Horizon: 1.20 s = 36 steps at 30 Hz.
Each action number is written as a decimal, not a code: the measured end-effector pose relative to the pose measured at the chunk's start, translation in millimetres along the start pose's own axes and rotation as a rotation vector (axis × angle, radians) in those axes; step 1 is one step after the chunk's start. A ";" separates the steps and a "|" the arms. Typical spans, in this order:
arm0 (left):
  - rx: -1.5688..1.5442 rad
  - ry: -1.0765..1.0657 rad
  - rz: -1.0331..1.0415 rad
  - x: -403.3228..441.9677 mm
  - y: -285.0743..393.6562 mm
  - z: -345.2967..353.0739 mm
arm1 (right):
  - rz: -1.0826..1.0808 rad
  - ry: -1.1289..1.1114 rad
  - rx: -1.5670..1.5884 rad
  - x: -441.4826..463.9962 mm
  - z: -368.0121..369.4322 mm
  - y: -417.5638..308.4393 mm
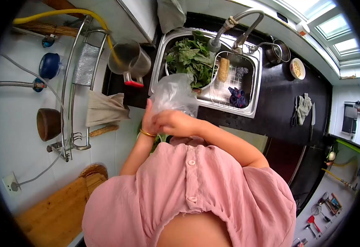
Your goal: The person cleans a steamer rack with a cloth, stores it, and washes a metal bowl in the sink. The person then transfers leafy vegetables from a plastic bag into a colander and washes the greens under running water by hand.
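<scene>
Both my hands meet in front of my chest at a clear plastic bag (175, 95). My left hand (147, 119), with a gold bangle at its wrist, is at the bag's left edge, its fingers partly behind the plastic. My right hand (175, 122) has its fingers bent together against the bag's lower part. Just beyond the bag, a heap of green leaves (191, 59) fills a bowl in the left basin of the steel sink (254, 112). Below my hands some green stalks (160, 140) show partly.
A faucet (238, 43) arches over the sink. The right basin's wire rack holds a yellow sponge (223, 70) and a dark cloth (237, 97). A clear jug (129, 61) stands left. A knife (313, 117), scissors and a pale cloth (304, 108) lie right.
</scene>
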State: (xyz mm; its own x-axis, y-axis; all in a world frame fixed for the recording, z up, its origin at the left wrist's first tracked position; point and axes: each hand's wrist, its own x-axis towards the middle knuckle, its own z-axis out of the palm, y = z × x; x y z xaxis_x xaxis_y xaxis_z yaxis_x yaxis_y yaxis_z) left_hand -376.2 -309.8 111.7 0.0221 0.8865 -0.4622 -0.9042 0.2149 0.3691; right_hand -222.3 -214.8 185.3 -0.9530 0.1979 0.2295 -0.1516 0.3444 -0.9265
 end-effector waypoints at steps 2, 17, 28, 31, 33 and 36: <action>0.057 0.129 0.007 -1.1 -12.1 -15.6 | 0.000 -0.069 -0.012 -4.7 7.3 0.2; 0.874 -0.032 -0.190 42.4 -39.7 16.5 | 0.579 0.594 1.379 -83.2 -49.7 68.4; 0.219 0.057 0.018 36.4 -59.9 4.1 | 0.688 0.265 0.621 -82.5 -77.4 77.4; -0.232 0.116 -0.091 33.7 -90.1 -53.4 | 0.650 0.063 0.391 -72.2 -72.8 74.3; -0.268 0.122 0.024 19.7 -115.1 -49.3 | 0.474 0.035 0.179 -59.3 -61.0 65.4; -0.403 0.055 -0.063 -14.5 -107.6 17.9 | 0.045 -0.151 -0.117 -46.5 -39.6 65.2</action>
State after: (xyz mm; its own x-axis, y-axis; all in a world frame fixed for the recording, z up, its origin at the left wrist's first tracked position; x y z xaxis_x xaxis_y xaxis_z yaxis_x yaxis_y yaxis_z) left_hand -271.6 -338.3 93.1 0.0694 0.8512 -0.5202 -0.9968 0.0801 -0.0019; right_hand -177.5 -165.2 126.1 -0.9879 0.0790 0.1334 -0.0849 0.4444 -0.8918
